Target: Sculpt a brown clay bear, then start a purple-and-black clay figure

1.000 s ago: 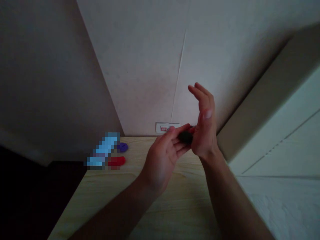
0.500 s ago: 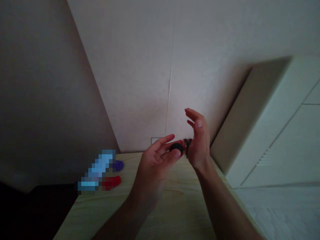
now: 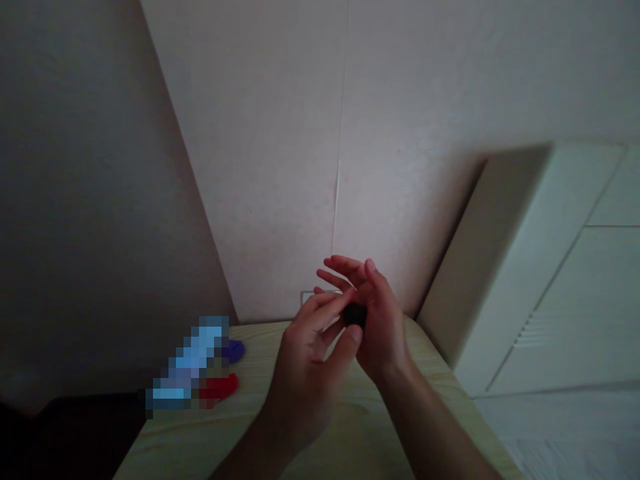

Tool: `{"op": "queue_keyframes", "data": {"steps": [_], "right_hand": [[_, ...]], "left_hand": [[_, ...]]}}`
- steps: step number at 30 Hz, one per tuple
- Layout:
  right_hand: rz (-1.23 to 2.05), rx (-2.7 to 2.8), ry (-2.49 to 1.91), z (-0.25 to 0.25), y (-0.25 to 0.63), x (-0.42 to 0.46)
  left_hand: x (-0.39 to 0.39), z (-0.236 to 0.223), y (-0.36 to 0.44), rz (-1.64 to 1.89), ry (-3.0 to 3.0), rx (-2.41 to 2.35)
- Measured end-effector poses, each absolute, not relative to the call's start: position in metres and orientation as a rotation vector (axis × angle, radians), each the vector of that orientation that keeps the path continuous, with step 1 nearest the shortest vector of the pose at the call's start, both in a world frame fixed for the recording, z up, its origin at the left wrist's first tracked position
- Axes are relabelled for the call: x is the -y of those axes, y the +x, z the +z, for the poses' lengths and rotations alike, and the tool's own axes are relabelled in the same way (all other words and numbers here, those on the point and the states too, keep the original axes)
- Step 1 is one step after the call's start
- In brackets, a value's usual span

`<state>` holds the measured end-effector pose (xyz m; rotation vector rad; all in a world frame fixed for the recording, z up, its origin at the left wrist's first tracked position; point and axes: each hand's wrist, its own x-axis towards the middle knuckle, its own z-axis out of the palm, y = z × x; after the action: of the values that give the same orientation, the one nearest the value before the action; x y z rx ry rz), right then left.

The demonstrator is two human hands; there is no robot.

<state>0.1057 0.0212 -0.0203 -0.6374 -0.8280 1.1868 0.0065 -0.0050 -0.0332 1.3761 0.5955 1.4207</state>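
l. hand: thumb & fingertips clamped on dk. round piece. r. hand: ungripped, fingers loosely extended, palm facing piece; can't tell if touching. piece loc.: btwn both hands, above desk.

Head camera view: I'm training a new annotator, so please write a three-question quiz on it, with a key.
1. True or false: on the wooden tabletop, the red item lies farther from the person than the purple item.
2. Where is the dark object? A) beside the red item; B) between the left hand and the right hand; C) against the wall.
3. Whose thumb is nearer the dark object?

Key: 1 false; 2 B; 3 the left hand's.
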Motion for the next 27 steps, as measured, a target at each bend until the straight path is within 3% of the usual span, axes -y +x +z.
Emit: {"op": "queue_keyframes", "data": {"steps": [6, 12, 18, 27], "right_hand": [[1.327, 0.771, -0.515, -0.017, 0.116, -0.023], [1.445, 0.866, -0.602, -0.016, 0.11, -0.02], [1.268, 0.972, -0.847, -0.029, 0.11, -0.03], [1.193, 0.893, -0.87, -0.046, 0.122, -0.06]], "left_hand": [[0.002, -0.034, 0.004, 1.427, 1.272, -0.653], [-0.003, -0.036, -0.005, 1.579, 1.573, -0.932], [-0.008, -0.031, -0.012, 1.927, 1.604, -1.022], [-0.016, -0.027, -0.021, 1.516, 1.294, -0.73]]}}
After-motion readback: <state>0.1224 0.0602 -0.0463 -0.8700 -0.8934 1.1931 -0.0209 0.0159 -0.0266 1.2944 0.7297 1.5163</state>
